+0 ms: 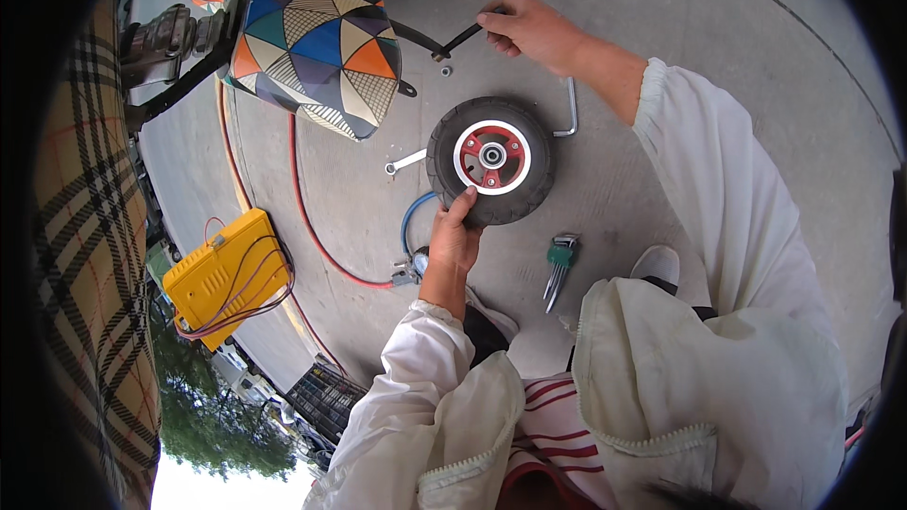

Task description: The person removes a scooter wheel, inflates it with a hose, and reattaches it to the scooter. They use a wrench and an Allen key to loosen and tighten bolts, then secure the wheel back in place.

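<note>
My left hand [455, 241] grips the lower edge of a small wheel [458, 111], its thumb on the rim. The wheel has a black tyre, a silver rim and a red hub with a bearing in the middle. Farther up, the fingers of my right hand [534, 30] are closed on a black bar [461, 38], whose lower end meets a black bracket arm [416, 36]. Just below that joint a small nut [446, 71] lies on the ground. A combination wrench [408, 161] pokes out left of the wheel, and an L-shaped wrench [573, 111] lies to its right.
Above left is a seat [316, 42] in multicoloured triangle fabric. A red hose [300, 184] runs to a tyre inflator gauge [416, 267] with a blue hose [410, 217]. A hex key set [560, 260] in a green holder lies near my shoe [658, 265]. A yellow case [225, 269] stands left.
</note>
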Available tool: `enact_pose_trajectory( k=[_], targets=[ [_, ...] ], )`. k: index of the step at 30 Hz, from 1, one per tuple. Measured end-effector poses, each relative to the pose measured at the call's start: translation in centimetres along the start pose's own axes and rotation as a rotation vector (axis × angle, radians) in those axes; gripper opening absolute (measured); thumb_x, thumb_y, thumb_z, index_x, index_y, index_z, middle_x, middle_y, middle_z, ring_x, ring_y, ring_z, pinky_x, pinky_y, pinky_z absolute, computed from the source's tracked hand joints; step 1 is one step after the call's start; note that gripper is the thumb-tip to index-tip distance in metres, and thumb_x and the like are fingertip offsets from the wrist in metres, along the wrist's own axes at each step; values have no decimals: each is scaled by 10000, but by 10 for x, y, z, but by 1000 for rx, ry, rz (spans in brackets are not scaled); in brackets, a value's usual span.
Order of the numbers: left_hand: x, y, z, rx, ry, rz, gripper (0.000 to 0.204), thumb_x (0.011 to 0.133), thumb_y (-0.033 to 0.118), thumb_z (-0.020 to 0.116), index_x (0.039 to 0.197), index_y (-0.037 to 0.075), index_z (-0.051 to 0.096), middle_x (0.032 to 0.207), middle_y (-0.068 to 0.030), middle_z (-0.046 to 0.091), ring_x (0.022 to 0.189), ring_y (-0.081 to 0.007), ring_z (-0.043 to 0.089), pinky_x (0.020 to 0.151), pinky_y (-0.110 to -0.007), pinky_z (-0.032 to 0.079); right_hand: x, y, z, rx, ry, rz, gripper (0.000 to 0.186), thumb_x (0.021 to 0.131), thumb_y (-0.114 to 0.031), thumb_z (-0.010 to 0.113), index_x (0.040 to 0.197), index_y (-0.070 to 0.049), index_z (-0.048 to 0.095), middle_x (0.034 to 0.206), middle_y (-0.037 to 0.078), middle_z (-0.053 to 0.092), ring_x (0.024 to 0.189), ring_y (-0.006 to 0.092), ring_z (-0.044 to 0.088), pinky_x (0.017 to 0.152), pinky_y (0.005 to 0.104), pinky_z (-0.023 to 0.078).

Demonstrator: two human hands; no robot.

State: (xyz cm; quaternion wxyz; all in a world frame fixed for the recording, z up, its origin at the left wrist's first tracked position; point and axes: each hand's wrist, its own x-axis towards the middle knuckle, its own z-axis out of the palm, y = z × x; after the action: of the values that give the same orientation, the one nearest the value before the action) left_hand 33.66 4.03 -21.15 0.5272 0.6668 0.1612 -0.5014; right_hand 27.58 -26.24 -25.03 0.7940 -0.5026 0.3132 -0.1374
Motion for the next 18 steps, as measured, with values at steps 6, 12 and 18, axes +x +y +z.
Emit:
enact_pose_trajectory(
  k=[6,12,18],
  targets=[
    [-15,26,37,135,0,229,471,841,186,716,1218,28,482,1132,-94,617,972,-173,623,825,-315,516,-22,2,0,45,233,9,439,972,-438,493,1083,-19,562,859,28,558,781,117,524,739,273,446],
    [-29,41,80,279,89,446,399,807,168,770,1067,-32,543,993,-97,654,864,-126,604,792,-256,494,-114,22,8,-364,-64,-176,549,917,-444,578,1133,56,509,1076,187,577,985,289,560,891,371,443],
    [-40,55,96,346,165,557,414,806,206,776,1048,-47,556,979,-100,650,842,-125,600,772,-248,493,-115,47,26,-469,87,-109,683,877,-421,623,1306,73,428,1300,270,482,1227,395,463,1027,416,377]
  ],
)
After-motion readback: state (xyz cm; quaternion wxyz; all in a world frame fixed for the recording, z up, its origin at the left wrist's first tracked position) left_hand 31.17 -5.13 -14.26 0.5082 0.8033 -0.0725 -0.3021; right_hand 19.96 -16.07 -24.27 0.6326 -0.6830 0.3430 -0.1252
